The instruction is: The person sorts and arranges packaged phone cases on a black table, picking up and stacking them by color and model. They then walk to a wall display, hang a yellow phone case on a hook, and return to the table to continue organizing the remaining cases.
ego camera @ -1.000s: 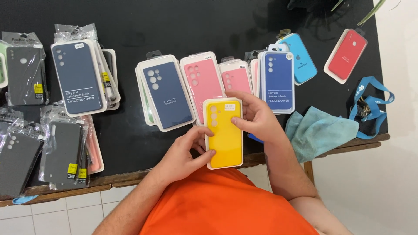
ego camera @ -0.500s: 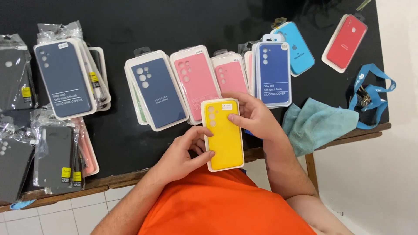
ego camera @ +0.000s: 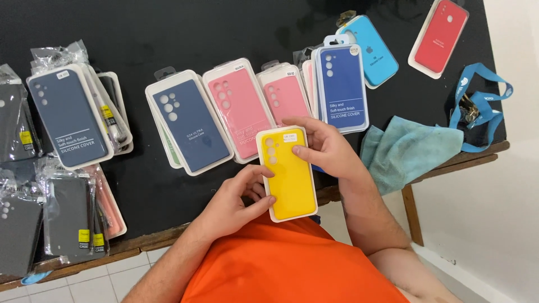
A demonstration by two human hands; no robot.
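Both hands' grip clasps the yellow phone case (ego camera: 287,173), pink case (ego camera: 240,108) and teal cloth (ego camera: 409,150) nearby.

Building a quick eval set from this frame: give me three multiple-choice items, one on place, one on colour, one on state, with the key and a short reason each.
1. Where does the teal cloth lie?
A. at the table's right edge, beside the blue lanyard
B. on the grey cases at far left
C. under the yellow case

2. What colour is the phone case held in both hands?
A. pink
B. yellow
C. red

3. How is that case held?
A. flat on the table, untouched
B. by the right hand alone
C. lifted at the table's near edge, left hand at its lower side, right hand at its top

Key: 1 A, the cloth sits next to the lanyard by the right edge. 2 B, the held case is yellow in a white tray. 3 C, fingers of both hands touch it.
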